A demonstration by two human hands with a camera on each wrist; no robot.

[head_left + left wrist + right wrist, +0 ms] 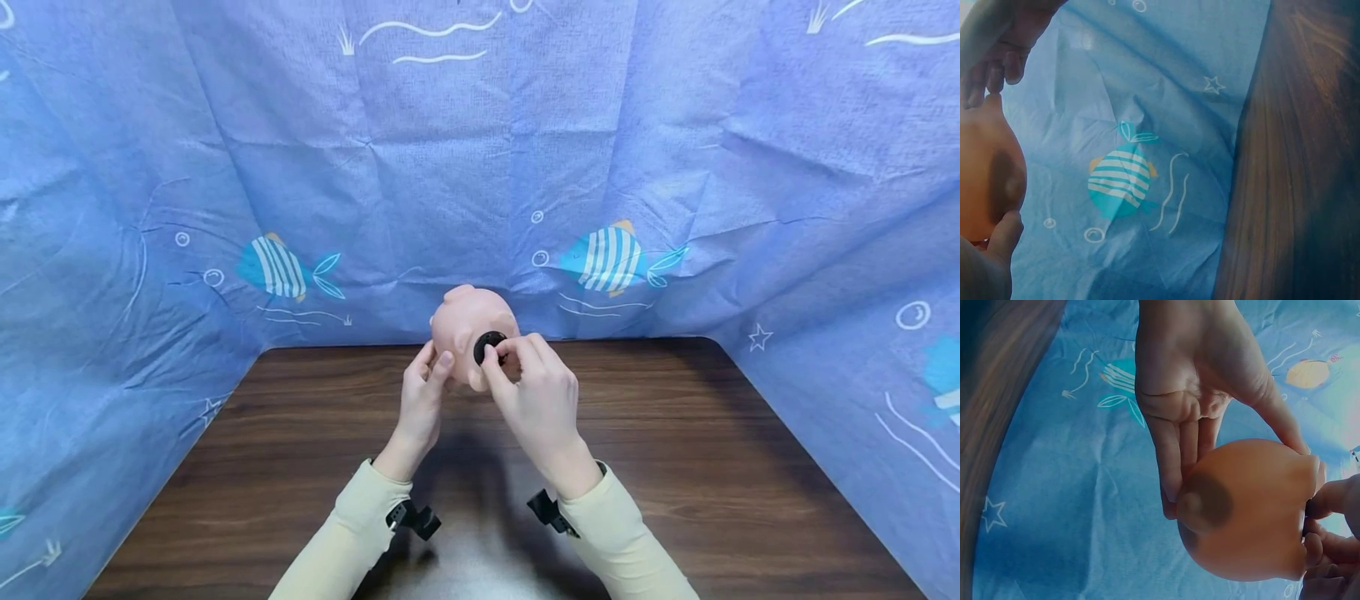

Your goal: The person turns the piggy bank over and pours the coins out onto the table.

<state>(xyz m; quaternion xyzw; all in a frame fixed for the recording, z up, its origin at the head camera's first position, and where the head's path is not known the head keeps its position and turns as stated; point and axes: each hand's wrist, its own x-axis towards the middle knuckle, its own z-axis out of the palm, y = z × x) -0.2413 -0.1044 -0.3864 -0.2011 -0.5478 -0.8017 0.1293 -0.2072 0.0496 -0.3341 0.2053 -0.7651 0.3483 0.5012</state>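
Observation:
A pink piggy bank [467,321] is held up above the far part of the table, tilted so that its underside with a round black plug [489,347] faces me. On its left side my left hand [423,396] grips the body, the thumb lying along the near face. Right hand [540,396] pinches the black plug between thumb and fingers at the underside. The right wrist view shows the rounded pink body [1254,512] spanned by the left hand [1197,369]. Part of the plug is hidden behind the right fingers.
A dark wood-grain table [697,467] spreads beneath the hands. Blue cloth [450,167] printed with striped fish hangs behind it and along both sides. Black camera mounts [416,518] sit on both wrists.

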